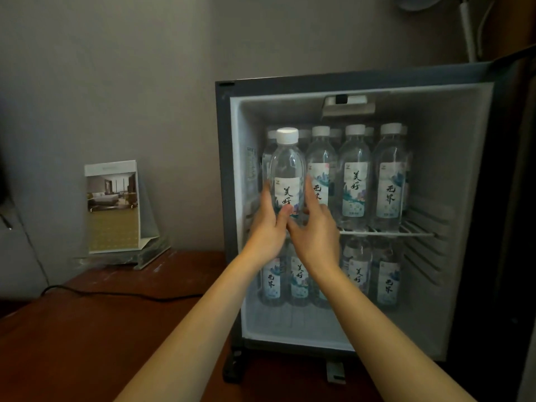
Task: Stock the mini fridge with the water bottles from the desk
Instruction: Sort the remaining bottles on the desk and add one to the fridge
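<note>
A clear water bottle (287,166) with a white cap and a printed label stands upright at the front left of the open mini fridge (452,198), level with its upper wire shelf (406,233). My left hand (268,224) grips its lower left side. My right hand (314,224) holds its lower right side, fingers up along the label. Several more bottles (355,175) stand in rows behind and to the right on the upper shelf. Several bottles (387,280) fill the lower level.
The fridge sits on a dark wooden desk (116,329). Its door (519,198) hangs open on the right. A standing brochure card (113,207) rests at the back left of the desk by the wall. A black cable (116,293) runs across the desk.
</note>
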A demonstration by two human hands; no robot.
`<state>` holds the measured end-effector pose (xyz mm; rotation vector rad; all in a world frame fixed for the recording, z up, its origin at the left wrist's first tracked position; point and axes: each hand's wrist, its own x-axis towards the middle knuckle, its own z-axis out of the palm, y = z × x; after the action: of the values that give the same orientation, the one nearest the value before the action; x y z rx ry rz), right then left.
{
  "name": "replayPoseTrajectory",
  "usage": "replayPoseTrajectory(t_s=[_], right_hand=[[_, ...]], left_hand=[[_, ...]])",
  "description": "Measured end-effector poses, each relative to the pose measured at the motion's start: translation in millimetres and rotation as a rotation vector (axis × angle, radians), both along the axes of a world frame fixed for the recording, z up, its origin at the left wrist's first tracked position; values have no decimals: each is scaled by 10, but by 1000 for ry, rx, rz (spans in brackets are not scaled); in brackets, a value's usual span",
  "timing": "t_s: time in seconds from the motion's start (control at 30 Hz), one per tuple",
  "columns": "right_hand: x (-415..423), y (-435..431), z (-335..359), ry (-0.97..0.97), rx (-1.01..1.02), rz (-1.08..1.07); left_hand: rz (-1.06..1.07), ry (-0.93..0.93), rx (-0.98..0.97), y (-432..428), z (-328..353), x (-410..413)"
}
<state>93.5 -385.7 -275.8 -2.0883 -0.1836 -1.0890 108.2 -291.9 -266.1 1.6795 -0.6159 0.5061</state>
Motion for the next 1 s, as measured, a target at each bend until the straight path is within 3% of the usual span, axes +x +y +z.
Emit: replayPoseTrajectory(t_s=[0.2,0.5,0.73,0.83,0.9,1.0], right_hand=[[50,34,-88,25,2,-61],[104,31,-273,5,-47,-88],[105,-10,-166,170,-168,-134],[84,-64,-84,236,-130,-46],[23,-157,-50,120,-29,-1],[-87,-410,28,-135,127,-160]], left_hand=[[60,55,28,-40,55,101],[343,51,257,-21,-76,206],[473,-2,340,-36,-73,189],[488,-8,346,-47,-64,181],[475,3,344,-49,-50,175],[382,24,303,-66,-8,162]])
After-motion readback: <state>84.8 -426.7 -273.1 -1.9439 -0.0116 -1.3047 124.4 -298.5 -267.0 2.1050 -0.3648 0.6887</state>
